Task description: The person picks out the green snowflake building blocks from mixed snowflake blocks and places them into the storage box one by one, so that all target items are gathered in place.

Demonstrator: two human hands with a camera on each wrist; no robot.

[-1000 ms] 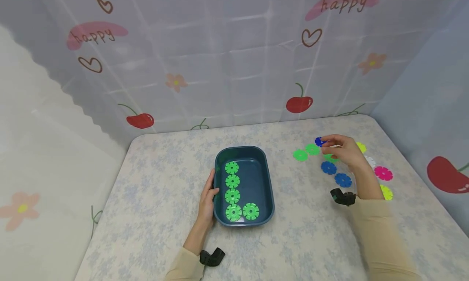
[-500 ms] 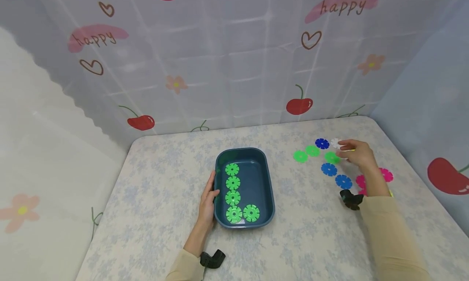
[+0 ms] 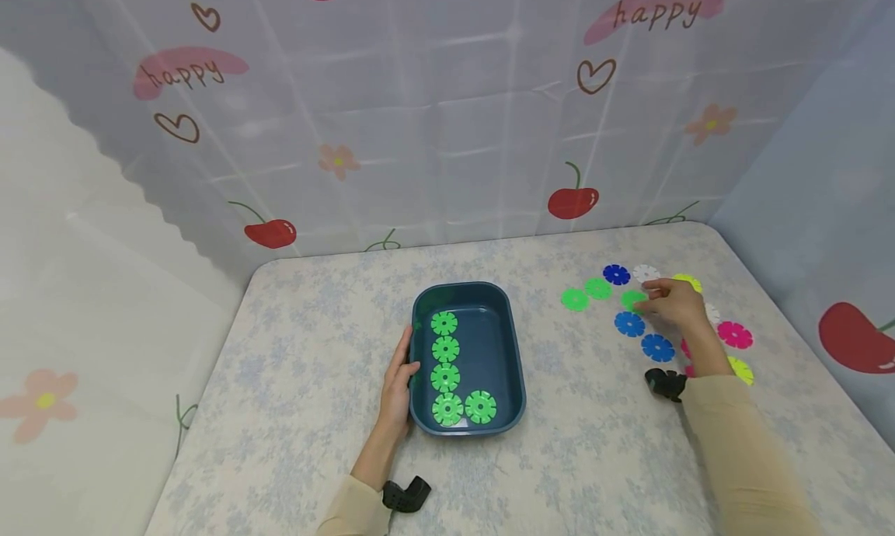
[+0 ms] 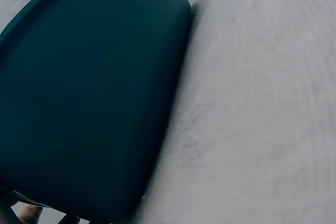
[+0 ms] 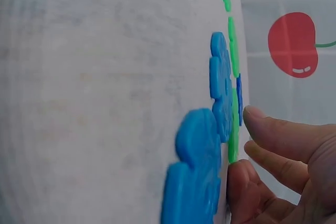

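Observation:
My left hand (image 3: 395, 392) grips the left side of a dark blue tray (image 3: 519, 365), thumb over its rim. The tray's outer wall fills much of the left wrist view. Inside lie several green notched plastic discs (image 3: 445, 349), in a column along the left with one more at bottom right. Over at the right, my right hand (image 3: 677, 304) reaches down with bent fingers, fingertips right at a green disc (image 3: 632, 297) on the table. The right wrist view shows that disc edge-on beside the fingers, thumb and fingertips apart.
Around the right hand lie two blue discs (image 3: 657, 347), a dark blue one (image 3: 617, 274), a white one (image 3: 646, 273), yellow ones (image 3: 741, 370) and pink ones (image 3: 735, 335). Two further green discs (image 3: 576, 300) lie nearer the tray. A printed curtain (image 3: 447, 132) hangs behind the table.
My right hand first moves right from the dark blue disc, uncovering the white one, then comes slightly left and down to the green disc. The left hand and tray stay in place.

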